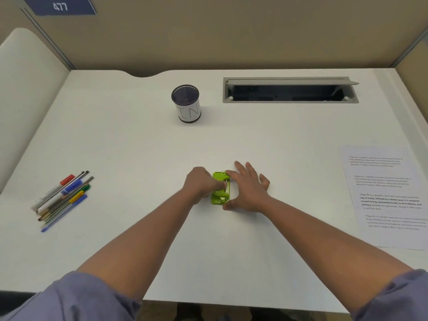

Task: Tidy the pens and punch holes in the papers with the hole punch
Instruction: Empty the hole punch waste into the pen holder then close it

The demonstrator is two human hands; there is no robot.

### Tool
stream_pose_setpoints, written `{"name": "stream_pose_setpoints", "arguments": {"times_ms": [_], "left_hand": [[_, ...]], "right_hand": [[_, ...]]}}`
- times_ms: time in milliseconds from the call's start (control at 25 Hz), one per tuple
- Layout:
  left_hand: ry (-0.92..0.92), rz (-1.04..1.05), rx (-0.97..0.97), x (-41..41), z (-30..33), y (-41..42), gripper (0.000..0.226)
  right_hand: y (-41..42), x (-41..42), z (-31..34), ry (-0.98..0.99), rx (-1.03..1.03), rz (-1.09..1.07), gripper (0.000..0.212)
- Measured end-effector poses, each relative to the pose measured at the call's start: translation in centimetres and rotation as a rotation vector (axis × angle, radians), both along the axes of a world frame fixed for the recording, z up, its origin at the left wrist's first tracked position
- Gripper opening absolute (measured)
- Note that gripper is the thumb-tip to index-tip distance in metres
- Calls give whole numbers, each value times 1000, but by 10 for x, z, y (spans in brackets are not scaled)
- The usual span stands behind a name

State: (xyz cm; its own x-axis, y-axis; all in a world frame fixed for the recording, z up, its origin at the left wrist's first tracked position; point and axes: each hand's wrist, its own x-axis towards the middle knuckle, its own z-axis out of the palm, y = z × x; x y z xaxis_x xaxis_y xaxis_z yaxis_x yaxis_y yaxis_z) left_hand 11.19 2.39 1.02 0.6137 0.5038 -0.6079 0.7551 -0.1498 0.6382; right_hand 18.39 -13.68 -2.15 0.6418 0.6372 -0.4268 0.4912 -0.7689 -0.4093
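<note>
A small green hole punch [220, 188] lies on the white desk [139, 147] near the middle. My left hand [200, 181] has its fingers curled onto the punch's left side. My right hand [247, 189] holds the punch's right side between index finger and thumb, with the other fingers spread on the desk. Several pens [63, 198] lie in a loose bundle at the left. A black mesh pen cup [186, 103] with a white label stands empty at the back. Printed papers [389, 198] lie at the right edge.
A grey cable tray [289, 90] with its lid up is set into the desk at the back right. Beige partition walls close the desk on three sides. A sign [60, 6] reading 477 hangs at top left.
</note>
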Motion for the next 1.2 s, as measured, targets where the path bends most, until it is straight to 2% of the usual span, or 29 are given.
{"name": "stream_pose_setpoints", "arguments": {"times_ms": [200,480,800,1200], "left_hand": [[-27,11,232,-5,5,-18,29],[-52,33,256,-16,25,25,25],[-13,131,318,-62,27,102,25],[23,185,268,-82,15,126,27]], "right_hand": [[-3,1,0,17,31,6,118],[-14,-1,3,36,0,72,140],[-13,-3,7,51,-10,54,141],[-13,-2,-1,50,7,51,141]]}}
